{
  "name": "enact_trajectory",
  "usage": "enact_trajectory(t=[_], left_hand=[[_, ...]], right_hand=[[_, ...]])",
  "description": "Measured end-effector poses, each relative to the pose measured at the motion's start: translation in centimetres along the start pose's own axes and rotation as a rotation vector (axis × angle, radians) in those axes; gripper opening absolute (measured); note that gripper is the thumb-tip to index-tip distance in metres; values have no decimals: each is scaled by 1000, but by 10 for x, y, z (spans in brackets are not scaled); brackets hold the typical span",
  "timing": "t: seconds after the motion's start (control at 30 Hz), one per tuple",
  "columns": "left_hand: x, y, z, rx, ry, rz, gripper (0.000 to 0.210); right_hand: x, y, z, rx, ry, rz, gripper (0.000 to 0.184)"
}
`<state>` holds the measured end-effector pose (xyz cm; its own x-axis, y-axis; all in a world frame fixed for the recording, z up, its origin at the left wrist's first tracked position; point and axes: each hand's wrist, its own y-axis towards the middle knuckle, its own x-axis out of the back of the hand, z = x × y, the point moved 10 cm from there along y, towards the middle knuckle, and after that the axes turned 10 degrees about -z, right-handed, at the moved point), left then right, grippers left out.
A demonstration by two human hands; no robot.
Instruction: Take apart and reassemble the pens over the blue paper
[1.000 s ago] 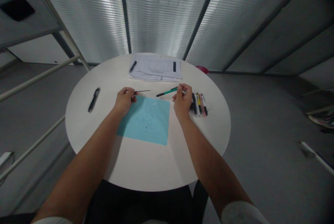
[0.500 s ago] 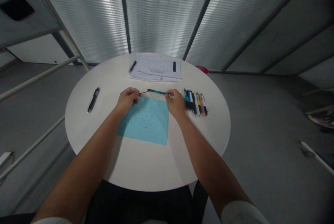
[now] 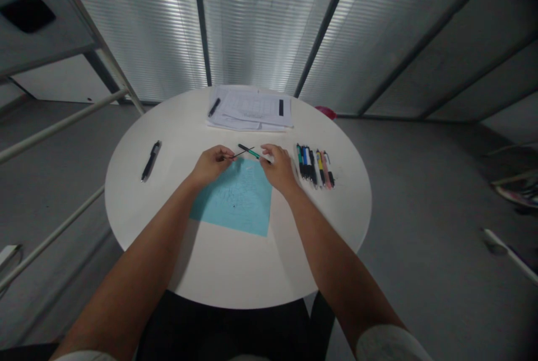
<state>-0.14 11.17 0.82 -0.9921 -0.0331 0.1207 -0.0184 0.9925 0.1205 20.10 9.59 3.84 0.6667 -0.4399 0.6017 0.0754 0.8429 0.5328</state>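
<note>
My left hand [image 3: 212,165] pinches a thin dark stick, which looks like a pen refill [image 3: 242,153], pointing right and slightly upward. In my right hand [image 3: 279,169] is the near end of a green and black pen barrel [image 3: 252,152], held between thumb and fingers with the index finger lifted. Barrel and stick cross each other in view; whether they touch I cannot tell. Both hands are over the far edge of a light blue sheet [image 3: 235,204] with scribbles on it, lying on the round white table [image 3: 235,265].
Several pens [image 3: 313,166] lie in a row on the table, right of my right hand. One black pen [image 3: 151,161] lies alone at the left. Printed papers [image 3: 247,109] with another dark pen [image 3: 214,106] on them lie at the far edge.
The thin stick has swung from beside the barrel's tip to across it, as my left hand moved right. The barrel now slants down to the right, and my right index finger has lifted.
</note>
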Motion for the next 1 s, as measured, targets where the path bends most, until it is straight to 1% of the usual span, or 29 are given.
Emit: enact_trajectory(t=[0.17,0.37,0.4,0.5,0.57,0.67,0.83,1.0], left_hand=[[-6,-5,-9,-60,98,47,22],[-10,-7,-12,-101,141,92,20],[-10,-7,-12,-107,154,102,21],[-11,-7,-10,-112,186,121,23],[-10,-7,-9,-111,187,117,24],[-9,-5,-9,-89,135,101,27],[-5,-4,-9,-41,71,63,33],[-1,-4,-9,2,46,14,31]], right_hand=[[-7,-2,7,47,59,44,35],[-2,1,4,16,112,2,42],[-2,1,4,19,115,2,39],[-4,2,4,32,92,25,22],[-5,2,3,21,65,29,16],[-3,2,1,-2,45,12,14],[-1,1,1,-22,22,10,15],[1,1,0,-41,27,0,16]])
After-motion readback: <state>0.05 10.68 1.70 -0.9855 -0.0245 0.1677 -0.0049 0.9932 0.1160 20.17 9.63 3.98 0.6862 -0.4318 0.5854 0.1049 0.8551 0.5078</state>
